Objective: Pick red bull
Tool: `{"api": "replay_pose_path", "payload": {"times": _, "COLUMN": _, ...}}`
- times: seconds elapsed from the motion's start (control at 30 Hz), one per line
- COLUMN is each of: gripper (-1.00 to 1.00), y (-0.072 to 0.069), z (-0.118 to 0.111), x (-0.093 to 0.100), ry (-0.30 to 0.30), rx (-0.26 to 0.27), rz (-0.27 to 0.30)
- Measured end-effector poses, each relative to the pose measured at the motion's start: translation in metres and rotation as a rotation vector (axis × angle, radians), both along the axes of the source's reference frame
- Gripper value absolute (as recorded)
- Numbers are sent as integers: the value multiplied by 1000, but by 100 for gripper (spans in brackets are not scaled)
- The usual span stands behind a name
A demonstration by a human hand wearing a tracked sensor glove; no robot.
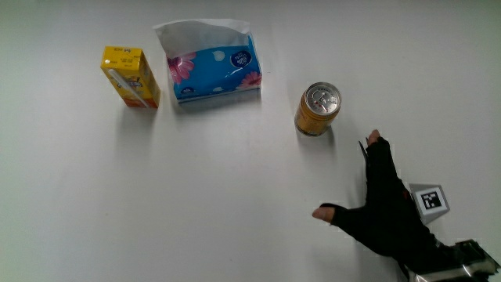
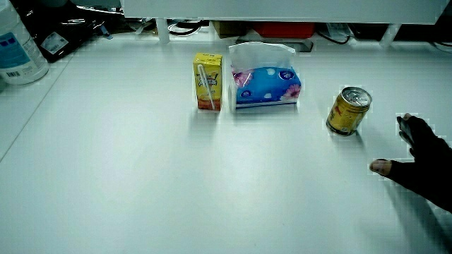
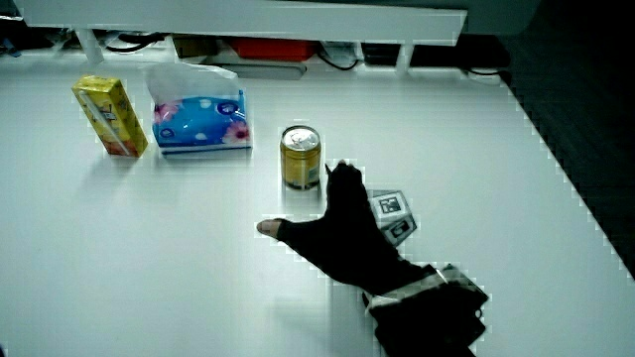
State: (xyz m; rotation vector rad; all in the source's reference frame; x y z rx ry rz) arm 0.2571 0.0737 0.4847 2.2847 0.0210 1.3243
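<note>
1. A plain white worktop (image 1: 235, 204) carries three things, with a low partition (image 2: 282, 8) at its edge farthest from the person.
2. The gold can (image 1: 317, 109) stands upright, nearer to the person than the blue tissue box (image 1: 213, 69) and the yellow juice carton (image 1: 131, 76), which stand side by side.
3. The hand (image 1: 383, 211) lies over the bare worktop close to the can but nearer to the person, not touching it.
4. Its thumb and fingers are spread apart, holding nothing; the patterned cube (image 3: 393, 214) sits on its back.
</note>
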Motion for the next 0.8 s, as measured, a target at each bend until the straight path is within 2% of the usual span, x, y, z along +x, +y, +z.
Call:
{"api": "replay_pose_path", "payload": {"times": 0.07, "gripper": 0, "y": -7, "z": 3, "x": -3, "ry": -44, "rx": 5, "rz": 9}}
{"api": "replay_pose_path", "payload": {"times": 0.1, "gripper": 0, "y": -10, "z": 5, "x": -3, "ry": -8, "rx": -2, "rz": -8}}
{"api": "replay_pose_path", "payload": {"times": 0.17, "gripper": 0, "y": -17, "z": 6, "x": -6, "ry": -5, "rx": -47, "rz": 18}}
{"api": "replay_pose_path", "payload": {"times": 0.2, "gripper": 0, "y": -21, "z": 6, "x": -10, "ry": -65, "rx": -30, "rz": 25}}
{"api": "replay_pose_path", "payload": {"times": 0.23, "gripper": 0, "y": -25, "z": 13, "x": -7, "ry": -21, "rx": -17, "rz": 6}}
{"api": "replay_pose_path", "payload": {"times": 0.27, "gripper": 0, "y": -30, "z": 5, "x": -15, "ry": -129, "rx": -7, "rz": 29}}
{"api": "replay_pose_path", "payload": {"times": 0.3, "gripper": 0, "y": -33, "z": 9, "x": -15, "ry": -126, "rx": -2, "rz": 32}}
{"api": "replay_pose_path", "payload": {"times": 0.33, "gripper": 0, "y": -36, "z": 13, "x": -14, "ry": -86, "rx": -22, "rz": 31}}
{"api": "replay_pose_path", "payload": {"times": 0.37, "gripper": 0, "y": -39, "z": 12, "x": -17, "ry": -119, "rx": -9, "rz": 36}}
{"api": "replay_pose_path", "payload": {"times": 0.5, "gripper": 0, "y": -50, "z": 15, "x": -22, "ry": -142, "rx": -33, "rz": 66}}
{"api": "replay_pose_path", "payload": {"times": 0.53, "gripper": 0, "y": -53, "z": 19, "x": -22, "ry": -131, "rx": -32, "rz": 68}}
{"api": "replay_pose_path", "payload": {"times": 0.6, "gripper": 0, "y": -58, "z": 22, "x": -23, "ry": -148, "rx": -21, "rz": 84}}
{"api": "replay_pose_path", "payload": {"times": 0.63, "gripper": 0, "y": -60, "z": 24, "x": -22, "ry": -122, "rx": -38, "rz": 89}}
{"api": "replay_pose_path", "payload": {"times": 0.67, "gripper": 0, "y": -62, "z": 22, "x": -24, "ry": -137, "rx": -52, "rz": 104}}
{"api": "replay_pose_path", "payload": {"times": 0.7, "gripper": 0, "y": -64, "z": 26, "x": -24, "ry": -156, "rx": -35, "rz": 104}}
{"api": "replay_pose_path", "payload": {"times": 0.73, "gripper": 0, "y": -66, "z": 29, "x": -23, "ry": -131, "rx": -46, "rz": 113}}
{"api": "replay_pose_path", "payload": {"times": 0.77, "gripper": 0, "y": -68, "z": 34, "x": -22, "ry": -146, "rx": -39, "rz": 120}}
{"api": "replay_pose_path", "payload": {"times": 0.8, "gripper": 0, "y": -70, "z": 35, "x": -22, "ry": -134, "rx": -52, "rz": 132}}
